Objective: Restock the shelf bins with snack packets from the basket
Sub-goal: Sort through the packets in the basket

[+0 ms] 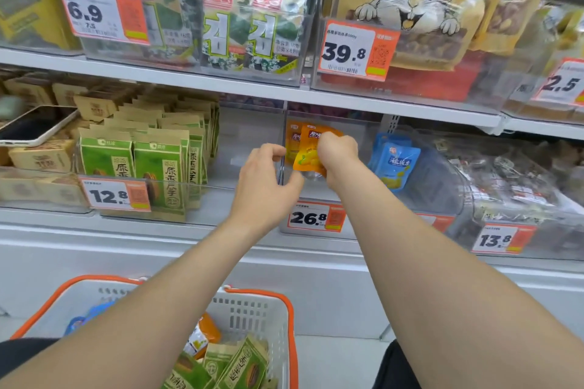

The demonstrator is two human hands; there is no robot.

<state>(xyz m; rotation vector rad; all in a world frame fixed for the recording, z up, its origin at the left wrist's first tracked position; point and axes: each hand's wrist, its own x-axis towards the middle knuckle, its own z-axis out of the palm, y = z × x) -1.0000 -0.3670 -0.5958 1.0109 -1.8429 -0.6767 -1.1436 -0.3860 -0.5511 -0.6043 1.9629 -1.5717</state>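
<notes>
My right hand grips an orange snack packet inside the clear shelf bin marked 26.8, where another orange packet stands behind it. My left hand is at the bin's left front corner, thumb and curled fingers on either side of the bin's edge. The white basket with an orange rim is below my forearms. It holds green packets, an orange packet and a blue one.
Green packets fill the bin at left, blue packets stand in the bin at right. A phone lies on brown packets at far left. Seaweed and nut bags fill the upper shelf.
</notes>
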